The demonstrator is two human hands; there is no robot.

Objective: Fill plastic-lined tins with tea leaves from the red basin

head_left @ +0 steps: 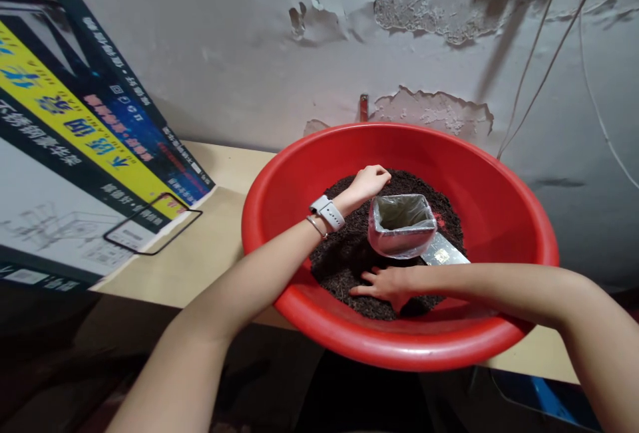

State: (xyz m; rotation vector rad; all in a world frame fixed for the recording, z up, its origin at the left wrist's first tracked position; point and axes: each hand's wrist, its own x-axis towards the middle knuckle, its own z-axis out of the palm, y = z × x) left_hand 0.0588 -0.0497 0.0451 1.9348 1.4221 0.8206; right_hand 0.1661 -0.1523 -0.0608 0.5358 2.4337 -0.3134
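Observation:
A big red basin [499,173] sits on a wooden table and holds dark loose soil [344,253]. Standing in the soil is an open silver foil bag [402,223], tilted a little. My left hand [368,183], with a watch and a bracelet on the wrist, is curled at the far side of the soil, left of the bag; what its fingers hold is hidden. My right hand [387,285] lies on the near soil just in front of the bag, fingers stretched out to the left. A flat silver packet [443,253] lies beside the bag's right side.
A large printed cardboard box [74,153] leans at the left over the wooden table [214,233]. Behind the basin is a wall with peeling paint [429,114]. Thin cables [549,54] hang at the upper right. The basin overhangs the table's front edge.

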